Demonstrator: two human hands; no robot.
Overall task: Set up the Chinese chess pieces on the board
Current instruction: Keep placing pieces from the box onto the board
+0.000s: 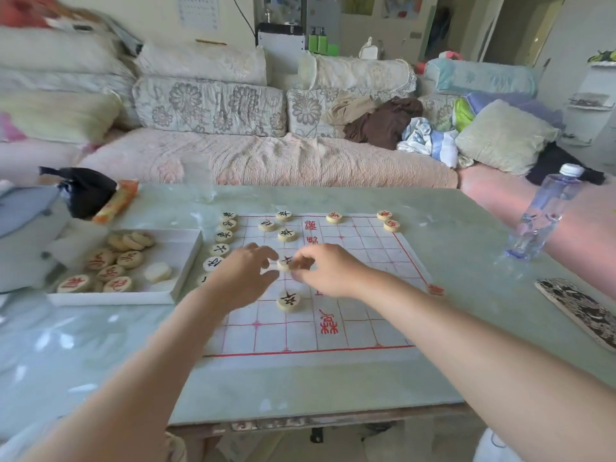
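White cloth board w/ a red grid is spread on the pale green table. Near its middle a black-marked piece is flanked by both hands. The right hand is curled, fingertips closed on the piece's right edge — it looks pinched, not lifted. The left hand is held loose and open, fingertips just beside the piece's left edge; contact can't be confirmed.

Step judged: the piece is being seated on its point. To be done well, it should be centred on a line crossing, not inside a square, and kept in line w/ the farther piece and the nearer piece, character up. The cloth should be steadied so placed pcs aren't shifted. Red-marked pieces are left in the white tray beside the board — probably half the job remains.

Hard to read: the crossing under the piece is covered by fingers. Part of the edge column of black pcs is hidden behind the left hand. Characters are blurred, so ranks can't be named.
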